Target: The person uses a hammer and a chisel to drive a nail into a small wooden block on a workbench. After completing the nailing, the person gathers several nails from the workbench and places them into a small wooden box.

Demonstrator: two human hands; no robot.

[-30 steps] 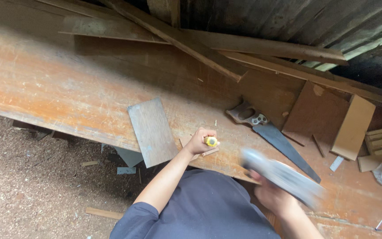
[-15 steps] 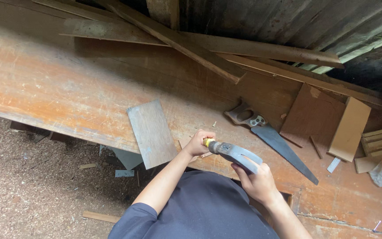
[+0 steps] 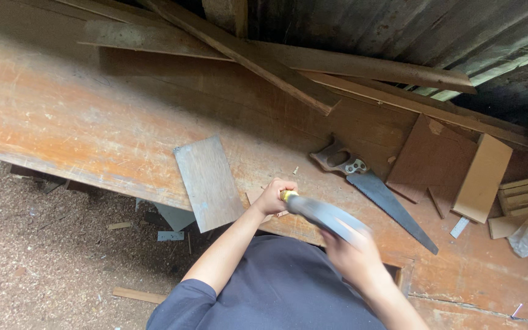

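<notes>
My left hand (image 3: 273, 197) is closed around a yellow-handled chisel (image 3: 288, 195), held against a small wood piece (image 3: 254, 197) near the front edge of the wooden workbench (image 3: 80, 122). My right hand (image 3: 352, 260) grips a grey hammer (image 3: 325, 217), which is blurred by motion. The hammer's head is right by the chisel's yellow top.
A grey rectangular board (image 3: 208, 182) lies just left of my left hand and overhangs the bench edge. A handsaw (image 3: 374, 190) lies to the right, with brown boards (image 3: 438, 160) and wood offcuts (image 3: 520, 198) beyond it. Long planks (image 3: 258, 58) lean at the back. The floor (image 3: 44, 256) is covered in sawdust.
My right hand swung the hammer from raised at the right down to the chisel's top and is still moving there. My left hand has stayed in place.
</notes>
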